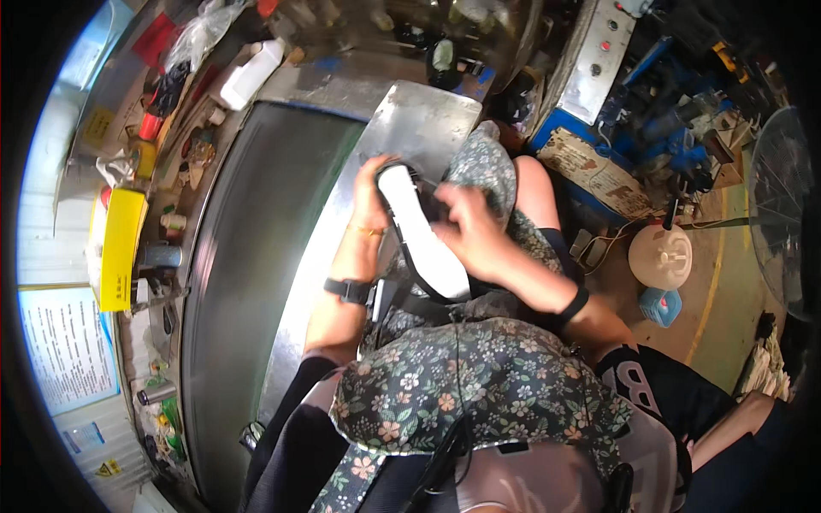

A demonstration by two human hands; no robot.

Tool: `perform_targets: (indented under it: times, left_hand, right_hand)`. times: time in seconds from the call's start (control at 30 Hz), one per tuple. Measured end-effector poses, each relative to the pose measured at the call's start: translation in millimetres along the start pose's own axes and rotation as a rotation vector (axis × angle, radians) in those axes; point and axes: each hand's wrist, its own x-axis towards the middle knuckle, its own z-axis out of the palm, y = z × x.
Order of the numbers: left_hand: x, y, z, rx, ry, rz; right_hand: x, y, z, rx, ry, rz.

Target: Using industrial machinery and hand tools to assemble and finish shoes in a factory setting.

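Note:
A dark shoe (421, 227) with a long white underside turned up lies slantwise above my lap. My left hand (369, 192) is wrapped round its upper end, the fingers partly hidden behind it. On the shoe's right side, my right hand (472, 229) is curled, fingertips close to the dark edge and thumb by the white underside. Motion blurs those fingers, and whatever they pinch cannot be made out. Beneath and beyond the shoe is a bare metal plate (428, 111). A flowered apron (479, 376) covers my lap.
A dark conveyor belt (248, 256) runs along my left. Past it, a cluttered ledge bears a yellow box (120, 250) and a white bottle (252, 75). To the right are a control panel (601, 64), a round cream container (660, 256), a blue basket (661, 305) and a fan (782, 214).

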Motion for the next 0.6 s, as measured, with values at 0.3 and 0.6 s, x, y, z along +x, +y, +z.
perform_targets:
  times: [0.3,0.6]
  left_hand:
    - [-9.4,-50.5,87.8,0.418,0.319,0.251]
    - [-29.7,-98.7,65.7,1.777,-0.490,0.760]
  right_hand:
    - [-27.1,32.5,-96.2,0.510,-0.023,0.069]
    - [-56.5,11.6,-408.0,-0.761,0.839,0.020]
